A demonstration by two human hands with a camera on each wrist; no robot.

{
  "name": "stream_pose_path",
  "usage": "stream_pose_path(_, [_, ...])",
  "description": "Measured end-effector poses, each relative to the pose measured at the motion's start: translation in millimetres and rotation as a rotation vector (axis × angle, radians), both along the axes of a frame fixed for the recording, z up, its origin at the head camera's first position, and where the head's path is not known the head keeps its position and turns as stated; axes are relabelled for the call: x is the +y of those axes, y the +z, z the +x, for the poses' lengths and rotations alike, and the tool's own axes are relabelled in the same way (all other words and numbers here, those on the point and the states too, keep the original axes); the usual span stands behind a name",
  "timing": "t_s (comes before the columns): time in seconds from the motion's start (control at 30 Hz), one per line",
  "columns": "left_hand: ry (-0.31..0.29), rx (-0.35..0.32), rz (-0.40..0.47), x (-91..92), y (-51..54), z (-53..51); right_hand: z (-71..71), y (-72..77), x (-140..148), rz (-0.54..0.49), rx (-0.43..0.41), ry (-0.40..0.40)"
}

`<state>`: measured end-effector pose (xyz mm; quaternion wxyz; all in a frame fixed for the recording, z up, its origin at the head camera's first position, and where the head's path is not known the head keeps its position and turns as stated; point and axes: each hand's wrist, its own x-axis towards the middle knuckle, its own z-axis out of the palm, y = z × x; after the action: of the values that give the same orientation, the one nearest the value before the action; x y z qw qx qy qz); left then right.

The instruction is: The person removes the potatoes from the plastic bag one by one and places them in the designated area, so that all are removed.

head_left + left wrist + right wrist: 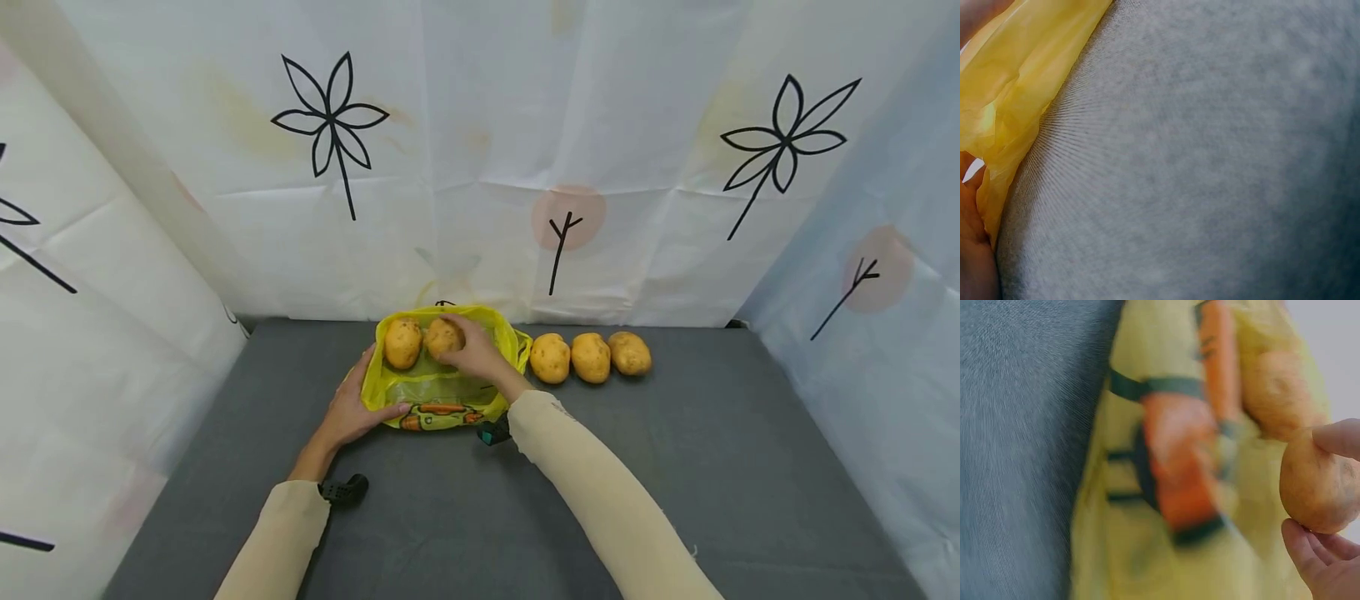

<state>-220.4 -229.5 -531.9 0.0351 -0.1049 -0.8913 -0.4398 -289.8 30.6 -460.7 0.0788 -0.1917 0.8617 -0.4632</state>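
Note:
A yellow plastic bag [420, 390] with an orange and green print lies with its mouth open on the grey table. My left hand [358, 408] holds the bag at its left side, the thumb along the front rim; in the left wrist view the yellow plastic [1029, 81] hides most of that hand. Over the bag's mouth, my right hand [480, 354] pinches a potato [442, 338] between thumb and fingers, as the right wrist view also shows with the potato [1316, 484]. Another potato [402, 343] sits inside the bag, to the left of the pinched one.
Three potatoes stand in a row right of the bag: a near one [550, 358], a middle one [591, 358] and an end one [630, 353]. Behind the grey table [712, 467] hangs a white cloth [480, 150] with drawn flowers, and cloth also hangs at both sides.

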Motion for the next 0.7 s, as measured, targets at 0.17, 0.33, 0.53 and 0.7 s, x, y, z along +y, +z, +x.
stream_pose_path(0.17, [0.004, 0.000, -0.008, 0.1, -0.7, 0.1, 5.8, 19.4, 28.6, -0.041, 0.047, 0.049])
stream_pose_path(0.33, [0.002, 0.003, -0.007, 0.0, -1.8, -0.4, 15.7, 37.9, 66.1, -0.043, 0.081, 0.043])
stream_pose_path(0.53, [-0.003, 0.004, -0.004, -0.1, -0.6, 0.7, 22.6, 44.5, 116.0, -0.092, 0.058, -0.004])
stream_pose_path(0.7, [-0.011, 0.014, -0.004, -0.4, 0.4, -0.3, 31.1, 51.0, 163.7, -0.105, 0.043, -0.068])
